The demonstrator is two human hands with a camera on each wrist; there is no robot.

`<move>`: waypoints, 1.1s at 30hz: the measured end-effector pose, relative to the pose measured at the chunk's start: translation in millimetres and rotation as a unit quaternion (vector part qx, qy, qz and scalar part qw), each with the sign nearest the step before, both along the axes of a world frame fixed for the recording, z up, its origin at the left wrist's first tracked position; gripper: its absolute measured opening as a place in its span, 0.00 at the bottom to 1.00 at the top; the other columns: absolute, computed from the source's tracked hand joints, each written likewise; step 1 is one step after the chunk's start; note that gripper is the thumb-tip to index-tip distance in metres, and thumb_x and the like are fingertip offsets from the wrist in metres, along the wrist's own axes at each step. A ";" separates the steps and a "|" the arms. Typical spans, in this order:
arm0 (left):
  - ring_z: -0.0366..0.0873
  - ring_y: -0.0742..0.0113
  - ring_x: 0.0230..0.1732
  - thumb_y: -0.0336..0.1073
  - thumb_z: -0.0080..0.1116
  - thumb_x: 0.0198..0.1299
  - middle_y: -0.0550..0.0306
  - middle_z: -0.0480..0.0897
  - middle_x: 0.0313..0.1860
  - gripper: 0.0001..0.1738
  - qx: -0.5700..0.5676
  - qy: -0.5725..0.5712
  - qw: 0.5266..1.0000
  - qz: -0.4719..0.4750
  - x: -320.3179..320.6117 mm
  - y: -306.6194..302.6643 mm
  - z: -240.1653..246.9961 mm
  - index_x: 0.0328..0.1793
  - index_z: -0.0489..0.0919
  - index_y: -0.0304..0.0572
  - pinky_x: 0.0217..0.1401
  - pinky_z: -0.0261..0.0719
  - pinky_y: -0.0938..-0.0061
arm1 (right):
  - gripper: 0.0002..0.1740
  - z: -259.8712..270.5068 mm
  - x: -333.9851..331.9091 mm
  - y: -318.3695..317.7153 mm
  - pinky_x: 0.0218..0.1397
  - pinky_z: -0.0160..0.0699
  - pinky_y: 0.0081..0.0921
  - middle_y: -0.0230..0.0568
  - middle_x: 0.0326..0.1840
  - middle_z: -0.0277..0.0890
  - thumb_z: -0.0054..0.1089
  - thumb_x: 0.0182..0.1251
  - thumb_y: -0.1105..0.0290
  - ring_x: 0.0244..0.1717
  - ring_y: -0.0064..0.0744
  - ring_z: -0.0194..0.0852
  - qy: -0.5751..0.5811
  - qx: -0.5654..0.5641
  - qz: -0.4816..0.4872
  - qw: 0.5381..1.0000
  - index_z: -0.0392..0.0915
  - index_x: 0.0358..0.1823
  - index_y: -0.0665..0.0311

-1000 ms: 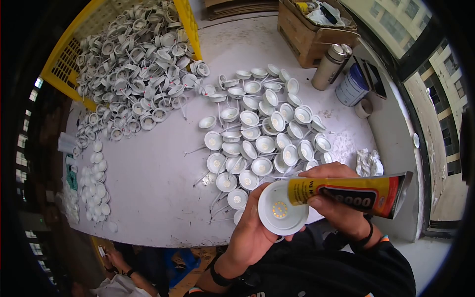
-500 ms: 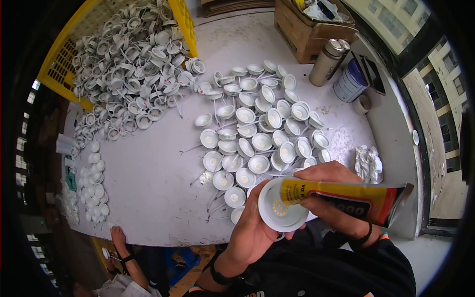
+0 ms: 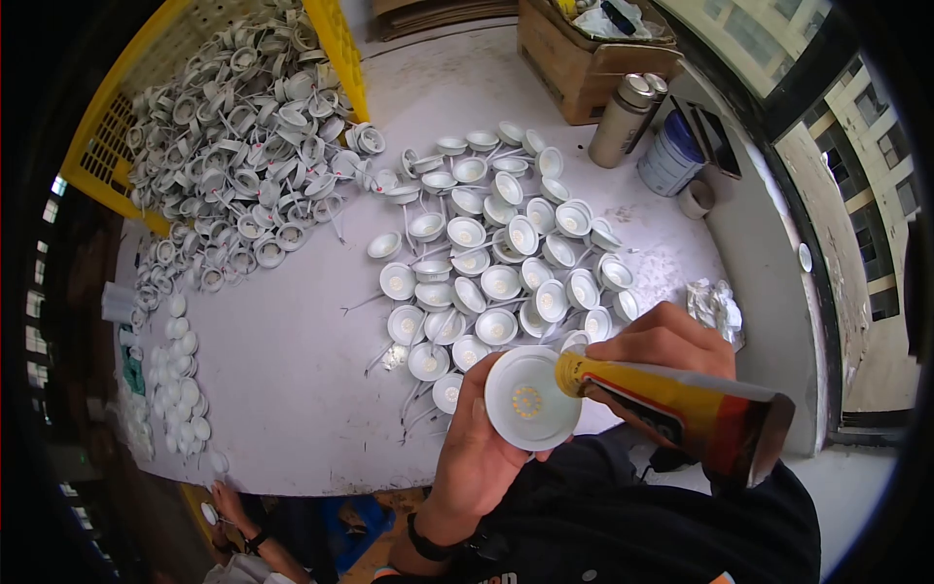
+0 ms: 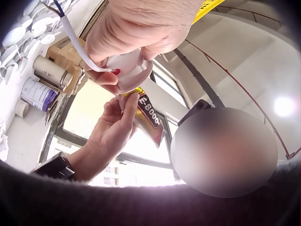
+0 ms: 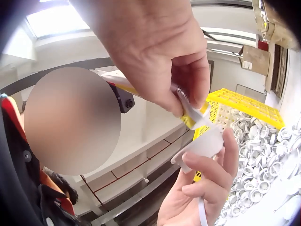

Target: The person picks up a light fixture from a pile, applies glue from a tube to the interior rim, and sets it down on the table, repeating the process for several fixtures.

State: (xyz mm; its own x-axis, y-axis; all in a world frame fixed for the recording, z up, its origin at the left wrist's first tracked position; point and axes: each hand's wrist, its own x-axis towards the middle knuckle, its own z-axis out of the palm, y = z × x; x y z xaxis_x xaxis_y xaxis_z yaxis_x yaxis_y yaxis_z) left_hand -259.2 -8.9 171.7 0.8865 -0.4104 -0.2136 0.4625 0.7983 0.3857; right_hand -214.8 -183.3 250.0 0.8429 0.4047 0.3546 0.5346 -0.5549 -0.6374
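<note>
In the head view my left hand [image 3: 477,472] holds a white round lamp housing [image 3: 516,423], its dished face up with a ring of yellow LED chips in the middle. My right hand [image 3: 671,341] grips a yellow, black and red glue tube [image 3: 681,394], its nozzle end right at the housing's right rim. The left wrist view shows "E-8000" on the tube [image 4: 148,115] and a white cable [image 4: 77,44] with stripped-back wire ends coming from the housing [image 4: 136,77]. The right wrist view shows the housing [image 5: 202,148] edge-on under the tube, with a wisp of white between them.
Several lamp housings [image 3: 501,282] lie face up on the table [image 3: 292,370]. A yellow crate [image 3: 336,58] spills white rings. Small white domed pieces [image 3: 180,389] line the left side. A flask [image 3: 623,122], a blue-lidded tub [image 3: 671,156] and a carton [image 3: 564,58] stand at right. Another person's hand [image 3: 229,506] is at the front edge.
The glue tube's tail end has swung down, and its nozzle has moved to the housing's right rim. Table things shift left in view. The other person's hand has come to the table edge.
</note>
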 end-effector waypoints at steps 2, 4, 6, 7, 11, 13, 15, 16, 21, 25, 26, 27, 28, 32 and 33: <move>0.71 0.58 0.44 0.48 0.35 0.61 0.49 0.62 0.55 0.26 0.004 0.001 1.000 0.005 0.5 1.4 -0.3 0.62 0.49 0.45 0.35 0.71 0.73 | 0.15 4.1 -1.8 -2.7 0.25 0.70 0.19 0.38 0.26 0.71 0.67 0.39 0.73 0.25 0.30 0.72 0.021 -0.013 0.008 1.000 0.75 0.32 0.62; 0.69 0.63 0.48 0.48 0.38 0.60 0.52 0.62 0.55 0.27 0.038 -0.020 0.999 0.010 0.9 2.5 0.5 0.62 0.49 0.46 0.36 0.72 0.73 | 0.14 8.5 -3.1 -3.2 0.24 0.71 0.20 0.38 0.25 0.71 0.66 0.40 0.73 0.25 0.30 0.72 0.042 -0.025 0.018 0.999 0.75 0.32 0.62; 0.68 0.64 0.48 0.48 0.38 0.60 0.52 0.62 0.55 0.28 0.032 -0.026 0.999 0.003 1.4 3.2 -2.4 0.62 0.49 0.46 0.37 0.72 0.73 | 0.12 14.0 -3.5 -2.1 0.27 0.70 0.20 0.37 0.25 0.71 0.65 0.41 0.74 0.27 0.29 0.72 0.107 0.003 0.014 0.994 0.75 0.30 0.63; 0.68 0.66 0.49 0.48 0.39 0.60 0.53 0.62 0.55 0.28 0.026 -0.032 0.999 -0.002 1.7 3.6 -3.8 0.62 0.49 0.45 0.38 0.72 0.73 | 0.11 16.7 -3.5 -1.1 0.28 0.70 0.20 0.37 0.26 0.72 0.64 0.41 0.74 0.28 0.29 0.72 0.139 0.017 0.012 0.990 0.75 0.30 0.63; 0.68 0.66 0.47 0.48 0.38 0.60 0.53 0.62 0.55 0.28 0.025 -0.015 1.000 0.012 1.3 0.3 -4.7 0.62 0.49 0.46 0.37 0.71 0.74 | 0.07 16.7 -2.4 5.6 0.32 0.68 0.19 0.37 0.27 0.73 0.62 0.44 0.75 0.30 0.26 0.71 0.246 0.144 0.021 0.958 0.75 0.26 0.67; 0.68 0.66 0.45 0.50 0.35 0.61 0.54 0.63 0.54 0.27 0.011 0.061 0.998 0.001 0.6 -1.5 -5.1 0.62 0.50 0.47 0.35 0.70 0.74 | 0.08 13.9 -0.5 11.4 0.31 0.68 0.18 0.38 0.27 0.73 0.63 0.44 0.73 0.30 0.24 0.71 0.324 0.170 0.011 0.931 0.74 0.27 0.67; 0.68 0.66 0.44 0.51 0.34 0.61 0.54 0.64 0.53 0.27 -0.001 0.069 0.998 -0.009 0.6 -2.4 -5.5 0.62 0.51 0.47 0.34 0.69 0.75 | 0.10 7.5 1.2 14.2 0.31 0.68 0.18 0.39 0.27 0.72 0.63 0.45 0.72 0.29 0.21 0.70 0.400 0.196 0.002 0.895 0.74 0.28 0.68; 0.68 0.65 0.43 0.52 0.32 0.61 0.54 0.64 0.53 0.27 -0.015 0.077 0.997 -0.022 1.1 -2.4 -6.2 0.62 0.52 0.47 0.33 0.69 0.75 | 0.11 0.4 0.7 15.4 0.34 0.69 0.18 0.37 0.30 0.72 0.62 0.47 0.72 0.33 0.21 0.70 0.397 0.247 0.017 0.884 0.73 0.32 0.67; 0.69 0.63 0.41 0.52 0.32 0.61 0.53 0.65 0.52 0.27 -0.063 0.020 0.997 -0.037 2.8 -3.1 -12.2 0.62 0.53 0.47 0.32 0.68 0.75 | 0.12 -15.5 -0.6 27.5 0.34 0.68 0.21 0.37 0.29 0.69 0.62 0.47 0.71 0.29 0.24 0.69 0.335 0.332 -0.009 0.882 0.73 0.33 0.66; 0.69 0.62 0.39 0.52 0.32 0.61 0.53 0.66 0.51 0.27 -0.062 0.060 0.996 -0.030 1.4 -2.3 -9.8 0.62 0.52 0.49 0.31 0.68 0.76 | 0.09 -14.9 1.0 28.8 0.38 0.66 0.24 0.36 0.31 0.69 0.60 0.48 0.73 0.33 0.25 0.67 0.242 0.232 -0.051 0.941 0.74 0.32 0.64; 0.69 0.62 0.39 0.52 0.33 0.61 0.53 0.66 0.51 0.27 -0.071 0.070 0.995 -0.030 1.0 -1.7 -9.9 0.63 0.52 0.50 0.31 0.68 0.75 | 0.08 -14.7 0.9 28.7 0.39 0.65 0.24 0.36 0.31 0.68 0.59 0.48 0.74 0.34 0.25 0.66 0.233 0.206 -0.062 0.948 0.74 0.32 0.64; 0.69 0.62 0.39 0.52 0.33 0.61 0.53 0.66 0.51 0.27 -0.071 0.070 0.995 -0.030 0.5 -1.6 -10.2 0.63 0.52 0.50 0.31 0.68 0.75 | 0.08 -15.9 0.9 28.1 0.39 0.65 0.24 0.36 0.31 0.68 0.59 0.48 0.74 0.34 0.25 0.66 0.232 0.206 -0.062 0.949 0.74 0.32 0.64; 0.69 0.63 0.39 0.53 0.32 0.61 0.53 0.66 0.51 0.27 -0.071 0.067 0.995 -0.031 -0.1 -1.4 -10.9 0.62 0.53 0.48 0.31 0.68 0.75 | 0.09 -18.6 1.0 26.9 0.37 0.66 0.23 0.37 0.31 0.68 0.59 0.48 0.74 0.33 0.25 0.66 0.194 0.189 -0.050 0.961 0.73 0.33 0.65; 0.69 0.64 0.39 0.55 0.27 0.61 0.53 0.69 0.49 0.28 -0.109 0.018 0.992 -0.059 -0.6 1.7 -17.1 0.60 0.57 0.44 0.30 0.66 0.76 | 0.12 -30.3 -4.6 21.6 0.29 0.68 0.18 0.38 0.29 0.67 0.59 0.48 0.74 0.28 0.24 0.67 0.207 0.292 -0.043 0.933 0.71 0.35 0.68; 0.69 0.64 0.39 0.55 0.27 0.61 0.53 0.69 0.49 0.28 -0.106 0.016 0.993 -0.056 -0.9 3.0 -16.7 0.60 0.57 0.44 0.30 0.66 0.76 | 0.16 -32.4 -6.9 22.0 0.21 0.68 0.16 0.39 0.28 0.67 0.59 0.48 0.71 0.23 0.24 0.67 0.237 0.359 -0.058 0.901 0.67 0.37 0.71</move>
